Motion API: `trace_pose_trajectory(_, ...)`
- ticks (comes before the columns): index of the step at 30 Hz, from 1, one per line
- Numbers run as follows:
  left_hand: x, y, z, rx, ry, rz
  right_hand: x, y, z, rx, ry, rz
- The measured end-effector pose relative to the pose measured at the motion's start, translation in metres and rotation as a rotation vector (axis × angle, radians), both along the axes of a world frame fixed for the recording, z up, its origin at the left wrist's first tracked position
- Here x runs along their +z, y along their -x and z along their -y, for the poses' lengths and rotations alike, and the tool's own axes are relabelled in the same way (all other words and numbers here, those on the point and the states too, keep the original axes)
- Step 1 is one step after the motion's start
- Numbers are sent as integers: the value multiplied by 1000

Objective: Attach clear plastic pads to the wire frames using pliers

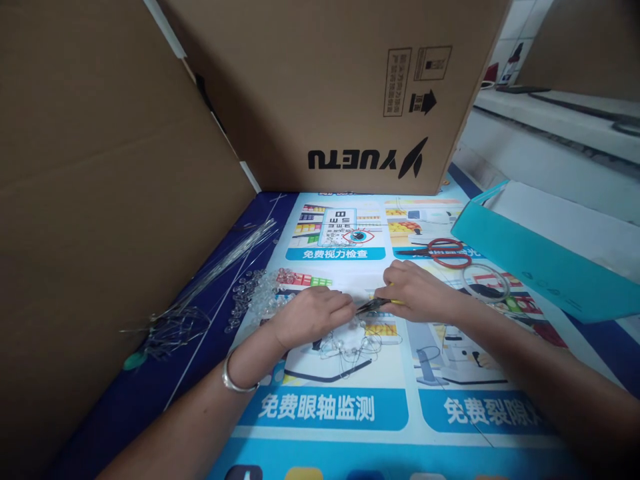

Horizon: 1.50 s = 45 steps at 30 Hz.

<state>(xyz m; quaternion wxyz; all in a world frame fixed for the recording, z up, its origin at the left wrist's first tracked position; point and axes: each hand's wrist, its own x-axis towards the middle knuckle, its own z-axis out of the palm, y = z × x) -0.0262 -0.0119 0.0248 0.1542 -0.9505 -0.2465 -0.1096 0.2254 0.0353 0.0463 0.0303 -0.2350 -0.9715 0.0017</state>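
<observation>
My right hand (407, 290) is closed around a pair of pliers (373, 305) with yellow handles and dark jaws pointing left. Right at the jaws' tip, my left hand (317, 313) has its fingers pinched together on a beaded wire piece (350, 343). That piece is a loose ring of clear beads with thin wire loops sticking out, lying low over the printed sheet. My left fingers hide part of it, and the exact spot they grip cannot be made out. A heap of clear beads (257, 297) lies just left of my left hand.
Red-handled scissors (447, 252) and a clear ring-shaped roll (485, 283) lie beyond my right arm. At the right is a teal open box (540, 260). A bundle of thin wires (220, 270) lies left. Cardboard walls (320, 87) close off the back and left side.
</observation>
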Motion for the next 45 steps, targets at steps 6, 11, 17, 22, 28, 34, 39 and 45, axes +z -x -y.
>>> trace_pose_trajectory(6, 0, 0, 1, -3, -24, -53, 0, 1, 1, -1, 3, -2)
trace_pose_trajectory(11, -3, 1, 0, 19, -12, -59, 1, 0, 2, -44, -10, 7)
trace_pose_trajectory(17, -3, 1, 1, 31, 5, -80, 0, 4, 3, -45, -4, 6)
trace_pose_trajectory(22, -2, -1, 1, 32, 3, -100, 2, 6, 6, -58, -17, 19)
trace_pose_trajectory(28, -3, -2, 2, 16, -2, -62, 6, 9, 10, -72, -45, 54)
trace_pose_trajectory(34, -3, -3, 3, 7, 2, -34, 8, 10, 12, -70, -68, 78)
trace_pose_trajectory(39, -4, -3, 3, 6, -16, -40, 8, 10, 12, -73, -77, 88)
trace_pose_trajectory(45, -6, -4, 2, 6, -22, -57, 7, 12, 12, -74, -84, 100)
